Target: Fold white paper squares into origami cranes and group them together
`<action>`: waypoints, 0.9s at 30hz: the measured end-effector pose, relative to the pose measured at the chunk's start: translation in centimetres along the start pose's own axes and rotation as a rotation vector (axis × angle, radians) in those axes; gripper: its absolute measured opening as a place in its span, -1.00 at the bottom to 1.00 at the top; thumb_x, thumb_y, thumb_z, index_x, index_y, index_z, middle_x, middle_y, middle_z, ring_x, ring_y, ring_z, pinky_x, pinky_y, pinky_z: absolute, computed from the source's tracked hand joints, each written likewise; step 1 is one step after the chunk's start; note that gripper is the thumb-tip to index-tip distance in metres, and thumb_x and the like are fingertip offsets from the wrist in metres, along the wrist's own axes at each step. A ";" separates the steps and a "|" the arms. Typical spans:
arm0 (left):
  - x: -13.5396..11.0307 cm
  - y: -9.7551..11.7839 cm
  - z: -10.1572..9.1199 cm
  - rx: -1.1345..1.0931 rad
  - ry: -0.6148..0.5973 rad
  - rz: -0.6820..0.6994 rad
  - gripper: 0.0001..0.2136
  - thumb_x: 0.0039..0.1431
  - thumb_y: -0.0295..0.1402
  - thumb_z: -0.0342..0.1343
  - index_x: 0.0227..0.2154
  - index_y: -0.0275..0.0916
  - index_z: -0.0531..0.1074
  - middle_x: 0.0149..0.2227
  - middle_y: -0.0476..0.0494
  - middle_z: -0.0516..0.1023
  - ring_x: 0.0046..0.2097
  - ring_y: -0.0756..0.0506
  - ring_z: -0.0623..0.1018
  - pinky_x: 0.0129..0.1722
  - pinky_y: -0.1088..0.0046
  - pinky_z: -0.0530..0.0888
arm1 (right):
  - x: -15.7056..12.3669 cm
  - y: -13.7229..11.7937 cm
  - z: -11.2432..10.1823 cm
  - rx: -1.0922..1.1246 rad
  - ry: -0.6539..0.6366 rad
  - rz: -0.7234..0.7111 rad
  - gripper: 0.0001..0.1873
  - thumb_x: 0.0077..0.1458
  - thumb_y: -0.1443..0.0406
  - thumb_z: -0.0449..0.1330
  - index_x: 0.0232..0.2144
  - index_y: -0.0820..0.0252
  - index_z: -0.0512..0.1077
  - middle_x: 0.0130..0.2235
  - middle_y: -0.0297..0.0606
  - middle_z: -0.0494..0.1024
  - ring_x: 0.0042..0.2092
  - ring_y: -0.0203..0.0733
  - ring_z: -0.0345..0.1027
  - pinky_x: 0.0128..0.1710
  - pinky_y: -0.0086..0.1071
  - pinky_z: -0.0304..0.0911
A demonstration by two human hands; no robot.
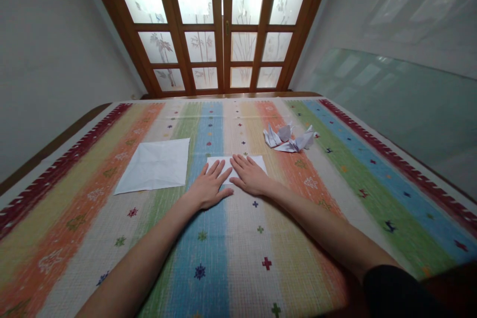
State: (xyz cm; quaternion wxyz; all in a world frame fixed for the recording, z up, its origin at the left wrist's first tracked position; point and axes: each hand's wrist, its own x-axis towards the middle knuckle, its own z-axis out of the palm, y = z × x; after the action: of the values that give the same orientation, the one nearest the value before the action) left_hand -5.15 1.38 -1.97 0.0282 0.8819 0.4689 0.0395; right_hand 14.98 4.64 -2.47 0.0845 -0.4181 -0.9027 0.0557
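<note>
A folded sheet of white paper (258, 161) lies on the table in front of me, a narrow rectangle partly covered by both hands. My left hand (209, 185) rests on its left half, palm down, with the fingers spread. On the right half my right hand (249, 175) presses flat, its fingers stretched toward the upper left. Neither hand grips anything. Left of them lies a square sheet of white paper (154, 165) with faint creases. To the right, several folded paper cranes (292, 138) stand close together.
A striped, patterned tablecloth (201, 258) covers the table. At the far end stands a wooden door (223, 30) with frosted panes. White walls flank the table, and a pale glass panel (391, 104) leans along the right side.
</note>
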 end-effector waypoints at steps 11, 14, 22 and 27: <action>1.3 -0.9 0.2 -0.002 0.045 -0.218 -0.25 0.19 0.16 -0.12 0.29 -0.25 0.09 0.35 -0.44 0.03 0.36 -0.38 0.04 0.25 -0.07 0.05 | -3.2 2.6 -0.9 -0.063 -0.028 0.100 -0.25 0.23 -0.07 -0.05 0.31 0.24 0.07 0.35 0.09 0.02 0.36 0.18 -0.11 0.29 0.08 -0.09; 1.2 -0.6 -0.1 0.013 0.018 -0.232 -0.26 0.20 0.15 -0.13 0.30 -0.26 0.08 0.36 -0.44 0.00 0.37 -0.38 0.04 0.25 -0.09 0.04 | -4.3 3.9 -1.2 -0.052 -0.023 0.081 -0.25 0.24 -0.03 -0.02 0.30 0.32 0.08 0.34 0.14 0.03 0.36 0.19 -0.11 0.29 0.06 -0.06; 1.1 -0.2 -0.9 0.132 0.068 -0.138 -0.35 0.22 0.09 -0.07 0.26 -0.19 0.16 0.34 -0.33 0.11 0.36 -0.36 0.05 0.28 -0.13 -0.07 | -6.3 5.5 -2.6 -0.020 0.093 -0.191 -0.68 0.25 0.24 0.05 -0.03 0.23 0.46 0.03 -0.01 0.53 0.07 -0.04 0.39 0.10 -0.15 0.24; 1.0 -0.1 -1.8 0.135 0.150 0.029 -0.54 0.22 -0.04 0.03 0.08 -0.21 0.35 0.19 -0.32 0.35 0.27 -0.33 0.23 0.23 -0.04 0.07 | -6.4 4.1 -2.9 -0.114 0.080 -0.261 -0.78 0.23 0.39 0.03 -0.23 0.21 0.48 -0.26 -0.13 0.60 -0.21 -0.17 0.45 -0.16 -0.33 0.26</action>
State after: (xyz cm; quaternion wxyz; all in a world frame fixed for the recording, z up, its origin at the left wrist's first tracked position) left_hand -4.89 2.29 -0.19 -0.0669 0.8832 0.4583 0.0741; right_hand 22.61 2.48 -1.01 0.1028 -0.3030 -0.9471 -0.0240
